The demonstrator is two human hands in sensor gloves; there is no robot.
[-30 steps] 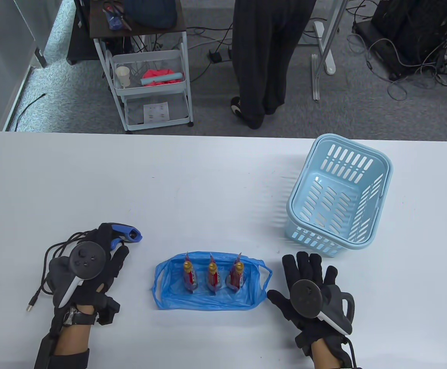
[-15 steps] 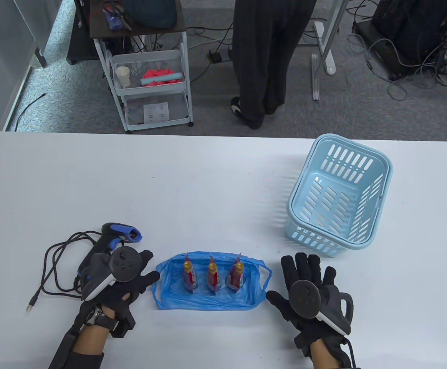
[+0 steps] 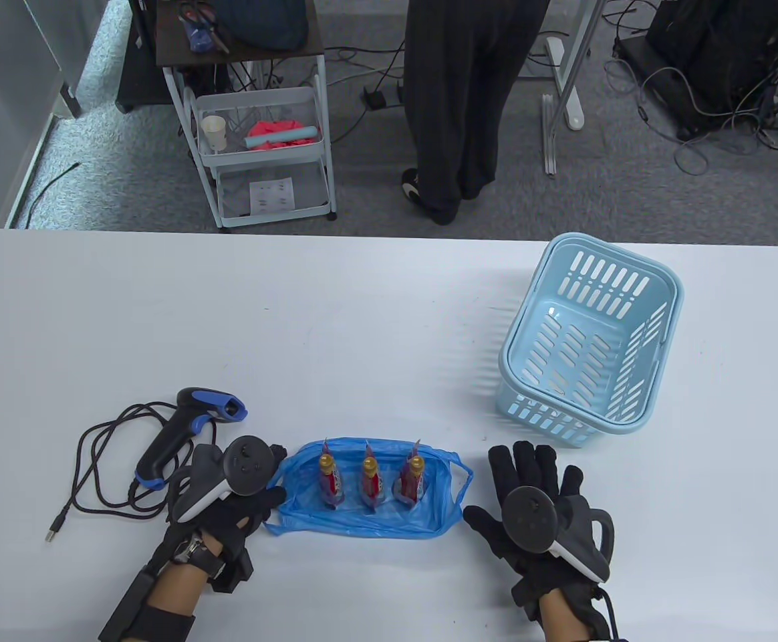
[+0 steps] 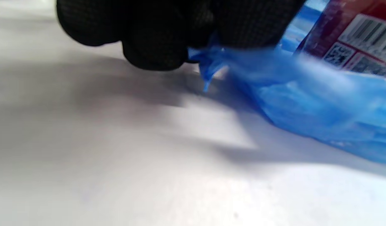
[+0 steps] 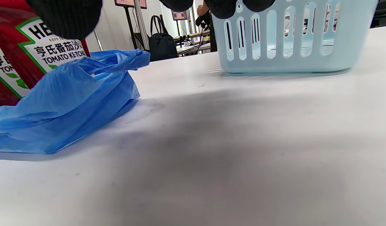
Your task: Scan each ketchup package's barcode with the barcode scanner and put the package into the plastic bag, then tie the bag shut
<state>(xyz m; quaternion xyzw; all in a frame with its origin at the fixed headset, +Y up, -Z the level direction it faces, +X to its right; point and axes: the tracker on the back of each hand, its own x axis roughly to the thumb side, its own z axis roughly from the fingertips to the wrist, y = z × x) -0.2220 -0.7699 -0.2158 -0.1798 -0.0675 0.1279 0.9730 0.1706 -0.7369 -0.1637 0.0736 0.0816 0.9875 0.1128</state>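
Note:
Three red ketchup packages [image 3: 370, 481] stand upright inside the blue plastic bag [image 3: 362, 525], whose mouth lies open near the table's front edge. My left hand [image 3: 274, 493] is at the bag's left edge. In the left wrist view its curled fingers [image 4: 168, 47] pinch the bag's rim [image 4: 208, 62], with a package barcode [image 4: 365, 31] close by. The black and blue barcode scanner [image 3: 185, 428] lies on the table, left of the bag, with nothing holding it. My right hand [image 3: 526, 478] lies flat with spread fingers just right of the bag [image 5: 70, 100], holding nothing.
A light blue slotted basket [image 3: 656, 334] stands tilted at the right, behind my right hand, also seen as the basket [image 5: 290, 40] in the right wrist view. The scanner's black cable [image 3: 95, 468] loops at the far left. A person [image 3: 462, 100] stands beyond the table by a trolley [image 3: 262, 154].
My left hand let go of the scanner, which now lies on the table, and moved right to take hold of the bag's left edge. The right hand stayed put.

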